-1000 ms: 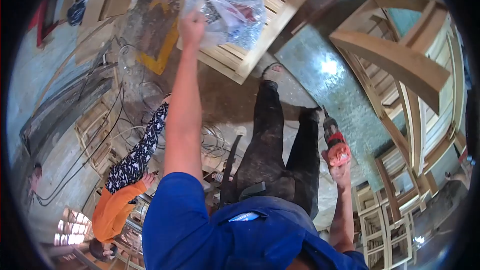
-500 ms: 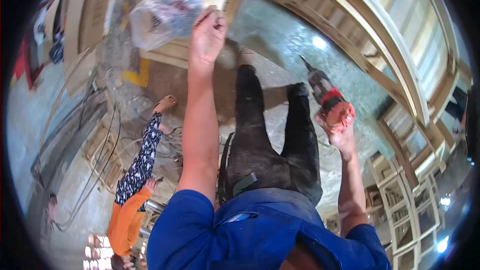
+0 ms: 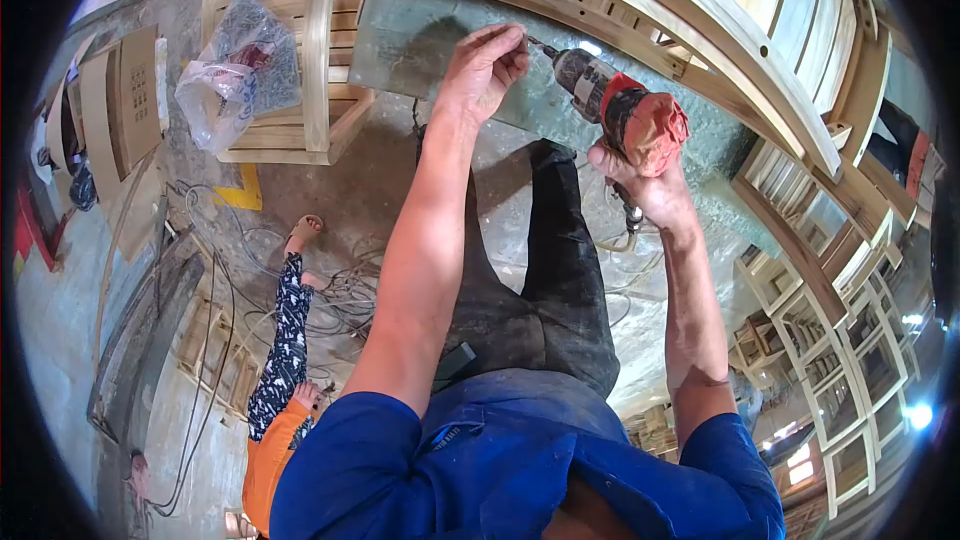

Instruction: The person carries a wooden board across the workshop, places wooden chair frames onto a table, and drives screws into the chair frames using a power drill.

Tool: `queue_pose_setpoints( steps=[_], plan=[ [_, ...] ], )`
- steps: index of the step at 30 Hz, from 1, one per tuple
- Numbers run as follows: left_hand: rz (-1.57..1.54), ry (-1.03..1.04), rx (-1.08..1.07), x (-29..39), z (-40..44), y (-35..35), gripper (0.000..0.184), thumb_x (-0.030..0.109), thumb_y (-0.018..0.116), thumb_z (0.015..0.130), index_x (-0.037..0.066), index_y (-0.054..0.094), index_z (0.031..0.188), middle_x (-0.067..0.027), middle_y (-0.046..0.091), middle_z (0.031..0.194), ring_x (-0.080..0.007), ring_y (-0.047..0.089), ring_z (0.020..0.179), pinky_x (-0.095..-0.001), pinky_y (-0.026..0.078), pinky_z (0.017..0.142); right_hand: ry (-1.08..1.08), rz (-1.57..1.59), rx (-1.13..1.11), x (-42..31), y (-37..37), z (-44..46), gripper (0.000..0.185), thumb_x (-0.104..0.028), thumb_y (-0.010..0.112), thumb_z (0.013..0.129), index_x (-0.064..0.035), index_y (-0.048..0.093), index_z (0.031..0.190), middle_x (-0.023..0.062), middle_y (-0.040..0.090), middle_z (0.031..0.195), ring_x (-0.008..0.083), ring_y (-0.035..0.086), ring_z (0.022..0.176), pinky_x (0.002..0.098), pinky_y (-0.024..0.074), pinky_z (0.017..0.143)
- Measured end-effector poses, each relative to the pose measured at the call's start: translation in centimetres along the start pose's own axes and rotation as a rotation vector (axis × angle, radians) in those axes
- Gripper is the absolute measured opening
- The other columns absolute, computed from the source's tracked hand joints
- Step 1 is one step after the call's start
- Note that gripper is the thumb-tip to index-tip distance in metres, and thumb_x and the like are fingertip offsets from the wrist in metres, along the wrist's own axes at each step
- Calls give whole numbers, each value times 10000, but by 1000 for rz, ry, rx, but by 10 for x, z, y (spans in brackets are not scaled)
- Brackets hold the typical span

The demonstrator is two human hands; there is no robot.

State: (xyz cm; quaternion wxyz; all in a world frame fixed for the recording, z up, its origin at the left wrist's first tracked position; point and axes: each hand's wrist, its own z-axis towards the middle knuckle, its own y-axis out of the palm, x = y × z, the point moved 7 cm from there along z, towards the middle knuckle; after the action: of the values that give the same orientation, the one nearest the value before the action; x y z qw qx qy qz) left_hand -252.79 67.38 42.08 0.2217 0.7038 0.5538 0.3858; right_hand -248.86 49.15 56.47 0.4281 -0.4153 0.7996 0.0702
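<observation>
My right hand is wrapped round the grip of a power drill with a dark body, a red band and a crumpled reddish wrap at its rear. The drill's bit points to the upper left. My left hand is closed in a pinch right at the tip of the bit; whatever lies between its fingertips is too small to make out. Just beyond both hands runs the slatted wooden furniture frame, which has small holes along its rail. It rests over a grey-green work surface.
A slatted wooden piece carries a clear plastic bag at the upper left. Cables lie across the floor. Another person in an orange top is at the lower left. Wooden frames stand at the right.
My left hand and the drill in my right hand have come together, the bit now at my left fingertips. The view has shifted, bringing the furniture frame closer to my hands.
</observation>
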Motion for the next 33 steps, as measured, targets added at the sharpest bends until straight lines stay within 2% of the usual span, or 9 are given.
queue_pose_setpoints(
  steps=[8,10,14,16,20,22,25,28,33],
  plan=[
    [59,-116,18,1,12,-9,63,83,643,850,31,636,884,-35,609,702,-108,542,559,-237,469,540,24,84,-91,-3,5,18,478,-205,777,762,-11,551,1136,49,603,1040,159,540,933,307,457,834],
    [-191,-309,-86,-14,22,-13,72,102,648,849,42,612,831,-10,568,644,-94,482,506,-231,446,513,87,39,-91,-5,9,25,479,-216,780,757,-15,557,1131,52,614,1002,164,545,912,309,460,819],
    [-539,-251,-186,-15,40,6,90,94,618,869,38,586,807,-6,548,644,-91,445,494,-225,430,495,10,-142,-22,-24,27,55,474,-234,782,741,-10,571,1101,69,629,956,181,556,881,314,463,800],
    [-432,19,194,6,58,-11,123,109,579,894,36,555,797,-18,508,623,-117,450,489,-246,369,476,-73,-187,20,-39,38,75,459,-234,778,731,1,580,1073,82,634,956,193,562,871,319,463,800],
    [-472,33,210,24,81,-24,118,100,510,925,39,549,832,-22,511,651,-124,446,488,-245,359,452,-171,-197,53,-61,49,115,310,-173,753,736,-30,601,966,6,562,723,88,499,562,248,418,486],
    [-497,30,210,29,86,-26,113,97,501,928,38,545,844,-27,505,647,-121,450,491,-244,362,438,12,-232,-17,-58,56,127,378,-153,747,729,3,607,1043,66,618,821,145,558,681,299,475,622],
    [-582,-27,399,25,91,-40,109,92,505,919,30,529,832,-28,479,626,-112,438,473,-243,372,419,-13,-173,-29,-65,66,141,427,-141,748,715,1,583,1083,44,595,772,121,510,573,286,438,512],
    [-725,-43,222,13,112,-57,106,79,506,899,30,524,807,-21,463,610,-111,427,456,-240,360,406,60,-189,-14,-71,73,155,480,-143,759,699,-12,566,1118,46,599,771,124,508,571,287,435,491],
    [-28,-10,470,36,50,-78,173,71,499,878,4,622,980,-29,543,707,-127,466,563,-269,366,498,223,-272,-115,-71,78,181,242,-199,745,692,-66,607,841,14,554,662,110,510,579,264,398,500]
  ],
)
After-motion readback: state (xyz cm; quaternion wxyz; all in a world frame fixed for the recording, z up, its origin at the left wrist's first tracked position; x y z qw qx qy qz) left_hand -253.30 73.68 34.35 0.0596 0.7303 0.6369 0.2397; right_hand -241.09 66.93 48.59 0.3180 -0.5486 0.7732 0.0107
